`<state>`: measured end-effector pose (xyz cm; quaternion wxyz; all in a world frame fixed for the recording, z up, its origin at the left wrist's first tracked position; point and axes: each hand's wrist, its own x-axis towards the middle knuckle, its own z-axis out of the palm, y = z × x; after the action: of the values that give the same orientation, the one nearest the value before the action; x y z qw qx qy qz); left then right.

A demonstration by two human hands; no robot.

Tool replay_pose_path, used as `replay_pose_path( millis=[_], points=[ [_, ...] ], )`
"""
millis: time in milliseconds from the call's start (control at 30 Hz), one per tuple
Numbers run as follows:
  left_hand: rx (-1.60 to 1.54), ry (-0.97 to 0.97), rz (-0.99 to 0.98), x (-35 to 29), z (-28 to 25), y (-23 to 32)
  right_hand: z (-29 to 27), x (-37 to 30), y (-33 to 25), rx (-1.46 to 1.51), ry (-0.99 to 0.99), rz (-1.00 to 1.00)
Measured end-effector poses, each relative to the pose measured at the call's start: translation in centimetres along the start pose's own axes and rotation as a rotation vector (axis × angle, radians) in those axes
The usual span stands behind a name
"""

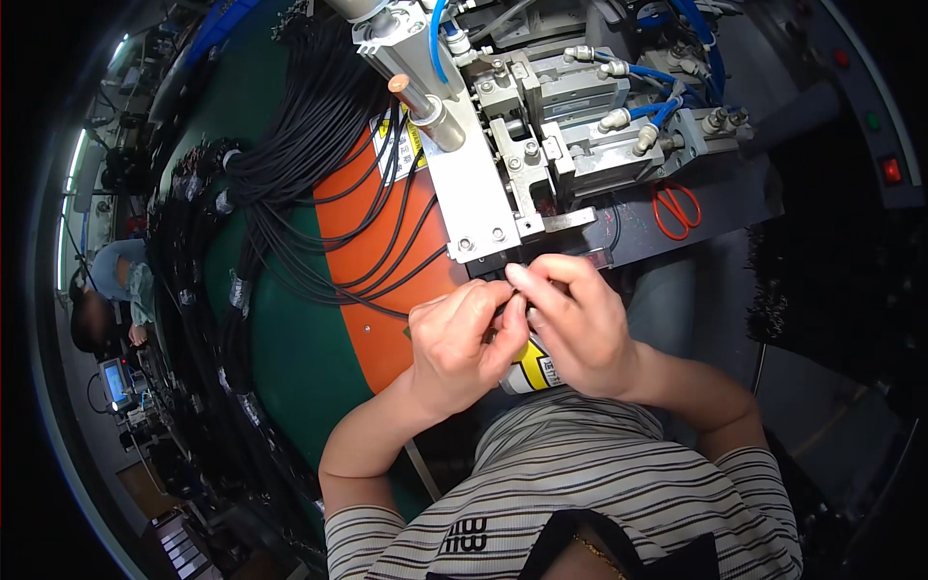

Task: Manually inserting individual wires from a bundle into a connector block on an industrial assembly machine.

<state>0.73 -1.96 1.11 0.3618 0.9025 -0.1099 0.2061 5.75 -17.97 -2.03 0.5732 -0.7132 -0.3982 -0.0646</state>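
My left hand [462,333] is closed in a pinch, just in front of the machine's lower end. A thin black cable [379,308] runs from the left into this hand. Close against it, my right hand [577,329] has its thumb and forefinger pressed together near the left fingertips. A small dark piece shows between the two hands, mostly covered by the fingers. Right beyond the fingertips stands a metal pneumatic fixture [476,208] with a pale plate. Below the hands, a yellow, black and white label [530,372] is partly hidden.
A thick bundle of black cables [309,116] lies over the green and orange table surface [290,358]. Red-handled scissors [677,211] rest right of the fixture. Blue air hoses [667,108] join the cylinders. At far left another person [111,290] is by a small screen [117,384].
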Motion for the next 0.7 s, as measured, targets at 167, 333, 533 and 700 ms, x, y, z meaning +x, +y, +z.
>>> replay_pose_path(
  millis=[167, 333, 533, 700],
  points=[
    [0.098, -0.003, 0.115, 0.0, -0.2, -0.3, -0.7, 0.0, 0.6, 0.675, -0.019, 0.487],
    [0.084, -0.019, 0.118, 0.1, -0.1, -0.4, -1.2, 0.3, 1.6, 0.985, -0.084, 0.627],
    [0.010, 0.007, 0.001, 0.0, 0.4, -0.4, -1.6, 0.8, 1.2, 0.987, -0.110, 0.731],
    [-0.124, -0.038, -0.111, 0.1, 0.2, -0.2, -1.9, 0.8, 2.1, 0.949, -0.141, 0.731]
  ],
)
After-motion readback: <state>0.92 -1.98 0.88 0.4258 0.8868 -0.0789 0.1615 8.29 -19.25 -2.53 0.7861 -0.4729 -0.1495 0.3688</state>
